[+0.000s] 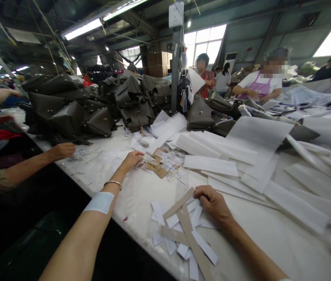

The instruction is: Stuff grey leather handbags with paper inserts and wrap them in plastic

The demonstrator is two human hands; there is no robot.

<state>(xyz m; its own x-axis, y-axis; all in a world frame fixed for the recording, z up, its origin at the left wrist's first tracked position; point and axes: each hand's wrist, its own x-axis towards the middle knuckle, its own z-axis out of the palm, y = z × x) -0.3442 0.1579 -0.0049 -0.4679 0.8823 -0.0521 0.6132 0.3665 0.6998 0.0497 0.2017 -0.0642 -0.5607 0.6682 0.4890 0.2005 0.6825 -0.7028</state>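
My left hand, with a bracelet at its wrist, reaches to the near edge of a pile of paper tags with white strings. Its fingers are drawn together; whatever they pinch is too small to make out. Among these tags lie brown cards. Closer to me, my right hand is curled, thumb and fingers closed at the upper end of a grey-beige strip. Beneath and around this strip, white paper strips and more grey-beige strips lie crisscrossed.
Dark handbags are heaped along the far side, around a metal post. White padded sheets cover the right of the table. Another person's hand rests at the left edge; a worker in a purple apron stands opposite.
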